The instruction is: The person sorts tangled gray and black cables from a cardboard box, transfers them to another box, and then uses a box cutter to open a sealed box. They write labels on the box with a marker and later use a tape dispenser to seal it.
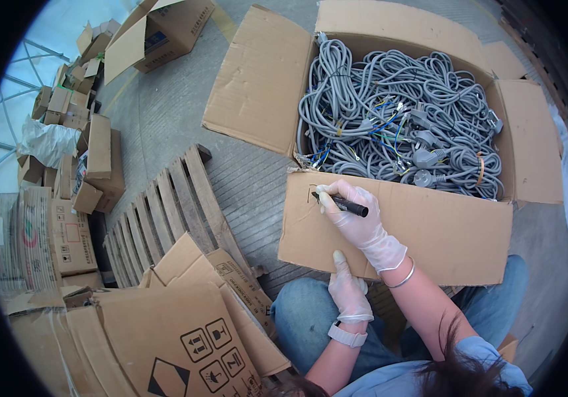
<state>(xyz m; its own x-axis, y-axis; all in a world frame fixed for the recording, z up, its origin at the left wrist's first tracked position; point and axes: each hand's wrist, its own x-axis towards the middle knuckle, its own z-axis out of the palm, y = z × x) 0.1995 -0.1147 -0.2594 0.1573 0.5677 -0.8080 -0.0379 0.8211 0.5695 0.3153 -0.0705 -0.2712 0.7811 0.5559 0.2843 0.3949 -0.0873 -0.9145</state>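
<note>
In a thin translucent glove, my right hand grips a black marker pen, its tip at the upper left of the box's near flap. A few dark strokes show on the cardboard beside the tip. My left hand, gloved as well, pinches the flap's lower edge, thumb on top and fingers underneath. Beyond the flap stands the open cardboard box, its other flaps folded outward. Coiled grey power cords fill it, with grey plugs and bare-ended blue and yellow-green wires among them.
To the left a wooden pallet lies on the grooved concrete floor. A large printed carton and folded cardboard stand at lower left. More boxes are piled along the far left, and another open carton is at the top.
</note>
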